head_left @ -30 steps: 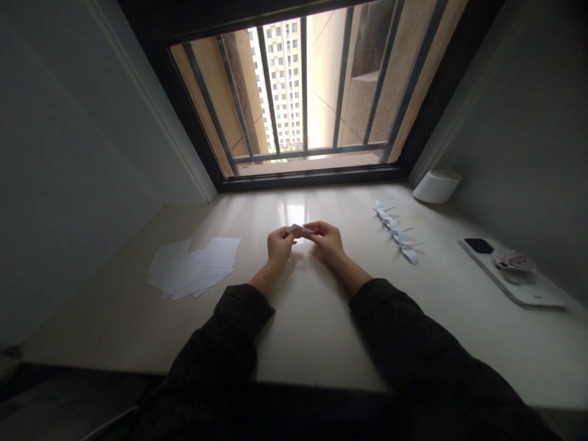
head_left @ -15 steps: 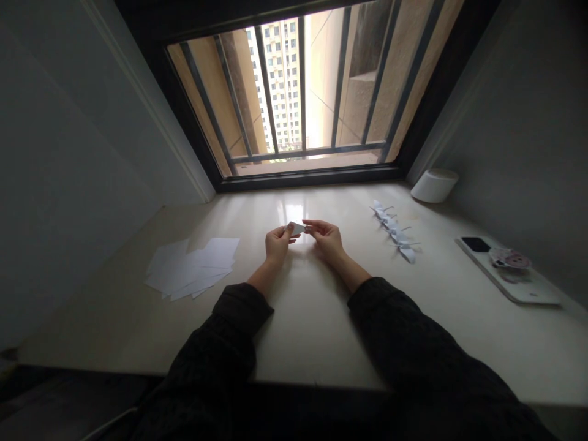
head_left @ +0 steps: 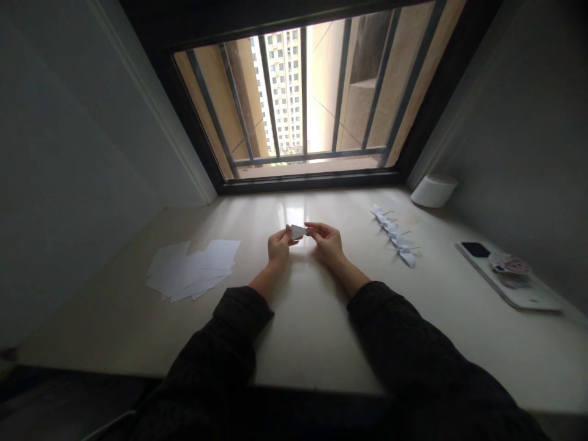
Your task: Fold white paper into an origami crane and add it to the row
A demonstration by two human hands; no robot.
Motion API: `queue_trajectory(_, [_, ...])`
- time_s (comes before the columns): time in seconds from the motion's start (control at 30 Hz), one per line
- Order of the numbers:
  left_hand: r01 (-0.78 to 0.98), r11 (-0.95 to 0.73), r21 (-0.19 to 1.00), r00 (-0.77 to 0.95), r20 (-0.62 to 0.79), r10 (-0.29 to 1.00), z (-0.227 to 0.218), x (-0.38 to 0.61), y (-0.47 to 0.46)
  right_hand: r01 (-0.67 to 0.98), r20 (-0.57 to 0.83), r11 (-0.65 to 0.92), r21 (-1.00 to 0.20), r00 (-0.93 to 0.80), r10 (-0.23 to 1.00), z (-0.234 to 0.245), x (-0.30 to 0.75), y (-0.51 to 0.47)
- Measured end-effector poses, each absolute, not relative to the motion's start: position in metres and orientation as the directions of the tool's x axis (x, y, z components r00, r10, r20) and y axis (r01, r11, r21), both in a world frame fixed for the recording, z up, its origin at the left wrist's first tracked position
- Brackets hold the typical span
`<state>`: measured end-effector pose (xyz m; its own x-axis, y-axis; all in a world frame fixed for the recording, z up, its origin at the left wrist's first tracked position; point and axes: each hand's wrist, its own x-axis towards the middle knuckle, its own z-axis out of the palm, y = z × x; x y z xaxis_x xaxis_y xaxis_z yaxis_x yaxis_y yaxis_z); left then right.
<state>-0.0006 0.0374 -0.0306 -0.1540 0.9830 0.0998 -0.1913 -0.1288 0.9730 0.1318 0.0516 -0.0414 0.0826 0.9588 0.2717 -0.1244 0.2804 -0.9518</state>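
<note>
Since half a second ago, the small folded paper (head_left: 297, 231) has turned to show a triangular face, pinched at 12 o'clock just above the tabletop (head_left: 312, 318) by my left hand (head_left: 278, 245) and right hand (head_left: 327, 242), fingers grasping opposite ends. I'd judge a clean crease needs edges matched before pressing firmly.

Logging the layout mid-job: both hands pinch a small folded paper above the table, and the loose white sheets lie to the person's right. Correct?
Not quite. The head view shows the loose white sheets to the person's left, not right. The left hand and right hand do pinch the small folded paper above the table.
</note>
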Motion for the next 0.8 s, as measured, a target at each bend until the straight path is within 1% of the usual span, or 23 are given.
queue_trajectory(0.2, [-0.109,-0.162,0.981,-0.132,0.148,0.98,-0.0328,-0.0045,0.0386,0.001,0.321,0.322,-0.947,0.063,0.945,-0.0426,0.1323,0.0513])
queue_trajectory(0.37, [-0.084,-0.164,0.983,-0.148,0.15,0.978,-0.0314,-0.0054,0.0386,0.054,0.345,0.342,-0.938,0.058,0.937,-0.0374,0.1318,0.0478])
queue_trajectory(0.57, [-0.022,-0.179,0.984,-0.144,0.174,0.974,-0.0296,-0.0048,0.0372,0.05,0.342,0.34,-0.939,0.04,0.939,-0.0341,0.1328,0.0458])
queue_trajectory(0.67, [0.011,-0.193,0.981,-0.137,0.192,0.972,-0.0287,-0.0048,0.0359,0.04,0.308,0.306,-0.951,0.049,0.95,-0.0354,0.1329,0.0464])
queue_trajectory(0.8, [0.036,-0.201,0.979,-0.133,0.204,0.97,-0.0281,-0.0048,0.0349,-0.076,0.27,0.273,-0.959,0.044,0.962,-0.0373,0.131,0.0478])
